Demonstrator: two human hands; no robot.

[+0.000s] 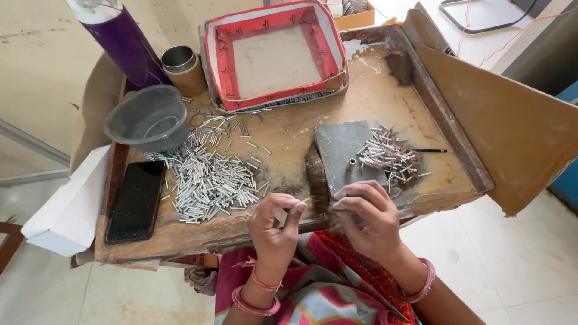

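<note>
The left hand (276, 224) hangs over the near edge of the wooden worktop (373, 90), its fingertips pinched narrow on a small pale piece too small to make out. The right hand (367, 213) sits just beside it, fingers curled and closed on a tuft of dark bristles (319, 198) at the near edge of a grey slab (340, 147). A short brass tube (350, 163) stands upright on that slab. To the slab's right lies a small heap of metal tubes with bristles (388, 156) and a thin dark stick (430, 150). On the left half of the worktop a large loose pile of silver tubes (208, 174) spreads out, and a black phone (136, 200) lies beside it near the left edge. Behind the pile a dark grey plastic bowl (147, 117) rests tilted; it looks empty. Behind that stand an open metal-rimmed can (183, 69), contents not visible, and a purple bottle (120, 39). A red-edged cardboard tray (220, 57) at the back holds only a bare, pale floor.
</note>
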